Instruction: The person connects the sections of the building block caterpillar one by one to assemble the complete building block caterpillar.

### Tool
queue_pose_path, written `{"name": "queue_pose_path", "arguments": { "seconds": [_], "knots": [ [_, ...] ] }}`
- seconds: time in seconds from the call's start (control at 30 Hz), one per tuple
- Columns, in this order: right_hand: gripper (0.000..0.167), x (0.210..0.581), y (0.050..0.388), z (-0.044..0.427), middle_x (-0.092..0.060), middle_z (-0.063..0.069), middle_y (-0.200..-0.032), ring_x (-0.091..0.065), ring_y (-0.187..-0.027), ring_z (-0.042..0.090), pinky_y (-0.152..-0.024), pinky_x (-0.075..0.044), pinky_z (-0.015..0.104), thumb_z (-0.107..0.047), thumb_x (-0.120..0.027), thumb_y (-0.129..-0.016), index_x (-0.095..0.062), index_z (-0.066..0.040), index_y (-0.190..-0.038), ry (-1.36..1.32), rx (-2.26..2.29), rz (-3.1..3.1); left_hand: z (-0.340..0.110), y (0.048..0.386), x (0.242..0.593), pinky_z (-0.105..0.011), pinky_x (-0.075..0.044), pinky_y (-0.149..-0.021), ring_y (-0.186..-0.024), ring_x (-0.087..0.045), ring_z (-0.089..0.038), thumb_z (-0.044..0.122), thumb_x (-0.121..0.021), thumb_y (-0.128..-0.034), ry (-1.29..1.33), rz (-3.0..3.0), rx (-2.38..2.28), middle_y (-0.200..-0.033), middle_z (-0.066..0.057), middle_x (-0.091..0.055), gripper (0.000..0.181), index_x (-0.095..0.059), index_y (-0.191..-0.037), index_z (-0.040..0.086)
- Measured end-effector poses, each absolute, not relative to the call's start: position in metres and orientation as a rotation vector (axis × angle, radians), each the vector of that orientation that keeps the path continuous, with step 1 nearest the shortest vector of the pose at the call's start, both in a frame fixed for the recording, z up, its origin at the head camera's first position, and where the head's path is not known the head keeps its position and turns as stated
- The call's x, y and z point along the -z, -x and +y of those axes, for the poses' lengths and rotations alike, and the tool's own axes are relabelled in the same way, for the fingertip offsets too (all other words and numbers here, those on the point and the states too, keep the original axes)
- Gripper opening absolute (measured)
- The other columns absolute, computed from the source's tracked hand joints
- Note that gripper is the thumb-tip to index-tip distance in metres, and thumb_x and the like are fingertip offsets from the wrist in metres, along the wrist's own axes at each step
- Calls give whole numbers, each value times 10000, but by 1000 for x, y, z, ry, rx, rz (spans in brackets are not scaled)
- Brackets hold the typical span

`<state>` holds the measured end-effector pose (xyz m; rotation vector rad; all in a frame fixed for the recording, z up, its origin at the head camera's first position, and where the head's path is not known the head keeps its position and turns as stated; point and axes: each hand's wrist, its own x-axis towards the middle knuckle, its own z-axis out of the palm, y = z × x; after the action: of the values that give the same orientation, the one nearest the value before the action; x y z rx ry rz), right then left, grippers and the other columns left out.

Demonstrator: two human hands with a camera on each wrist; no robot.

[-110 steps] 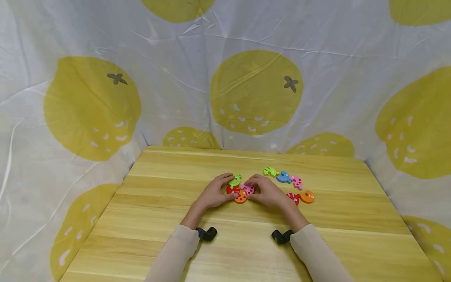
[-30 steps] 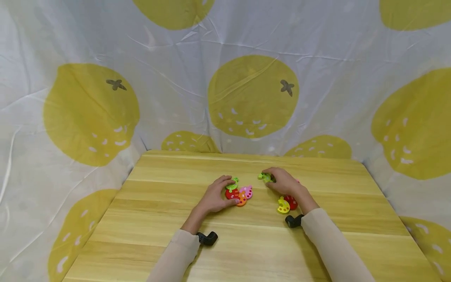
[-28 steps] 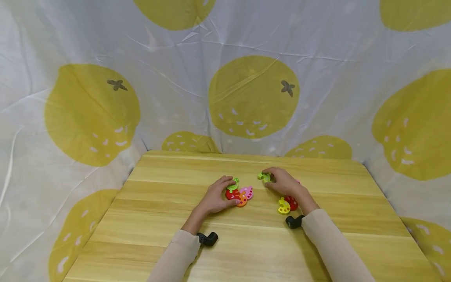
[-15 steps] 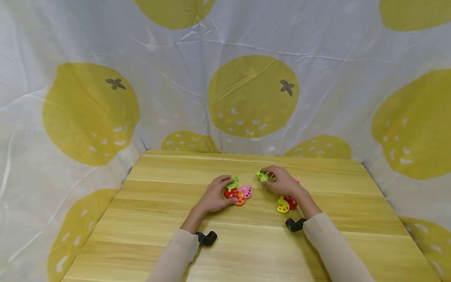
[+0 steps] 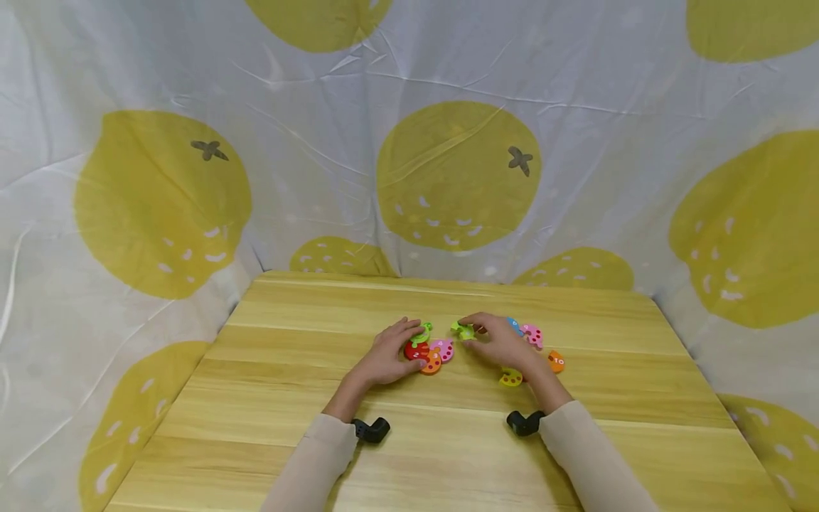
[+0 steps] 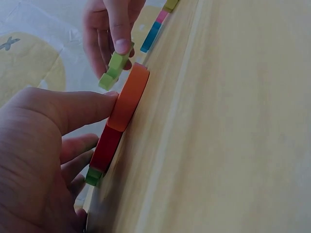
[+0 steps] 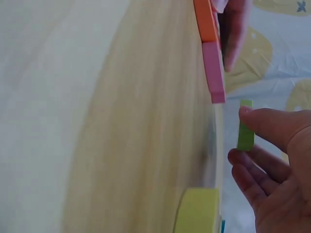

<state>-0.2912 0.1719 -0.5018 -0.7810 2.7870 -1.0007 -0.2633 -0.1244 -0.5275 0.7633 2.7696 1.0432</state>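
Several flat puzzle pieces lie joined on the table: a green head piece, a red piece, an orange piece and a pink piece. My left hand spans their left side, thumb at the orange piece and fingers by the green head piece. My right hand pinches a light green piece between thumb and fingers, a short way right of the joined pieces. In the right wrist view, that light green piece is held just off the pink piece.
Right of my right hand are a blue piece, a pink dotted piece and an orange piece. A yellow piece lies below it. Behind the table hangs a lemon-patterned cloth.
My right hand has come left and slightly toward me with the light green piece, uncovering the blue, pink and orange pieces. My left hand stays almost where it was.
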Motion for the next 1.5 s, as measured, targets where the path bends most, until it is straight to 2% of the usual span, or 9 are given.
{"name": "queue_pose_path", "arguments": {
  "seconds": [0.2, 0.53, 0.87, 1.27, 1.5],
  "knots": [
    [412, 505, 289, 161, -644, 82, -1395, -635, -1206, 301, -1031, -530, 506, -188, -711, -982, -641, -126, -1384, 832, 990, 2756, -124, 263, 530, -618, -141, -1260, -1600, -166, -320, 394, -696, -936, -788, 2782, -1004, -1674, -45, -338, 707, -465, -1555, 143],
    [408, 503, 288, 152, -646, 55, -1380, -641, -1185, 283, -1030, -534, 493, -185, -720, -977, -649, -139, -1376, 850, 934, 2746, -123, 263, 528, -607, -97, -1279, -1599, -159, -341, 392, -706, -888, -814, 2782, -982, -1667, -68, -340, 764, -457, -1555, 116],
    [412, 503, 287, 156, -658, 55, -1330, -624, -1068, 206, -968, -538, 449, -205, -750, -957, -667, -126, -1353, 858, 919, 2753, -125, 264, 527, -578, -127, -1286, -1600, -164, -309, 453, -703, -904, -783, 2786, -934, -1683, -24, -307, 779, -431, -1573, 160],
    [393, 507, 285, 158, -659, 77, -1347, -623, -1132, 237, -1024, -515, 490, -206, -728, -973, -670, -132, -1354, 831, 898, 2756, -122, 262, 528, -575, -188, -1271, -1578, -230, -298, 447, -713, -910, -741, 2820, -957, -1658, -19, -354, 742, -470, -1552, 167],
    [410, 508, 286, 158, -653, 83, -1362, -628, -1175, 267, -1045, -511, 506, -218, -728, -973, -659, -125, -1366, 817, 915, 2744, -122, 261, 526, -574, -155, -1282, -1604, -167, -279, 473, -713, -901, -723, 2804, -956, -1684, 10, -317, 770, -455, -1566, 182]
  ]
}}
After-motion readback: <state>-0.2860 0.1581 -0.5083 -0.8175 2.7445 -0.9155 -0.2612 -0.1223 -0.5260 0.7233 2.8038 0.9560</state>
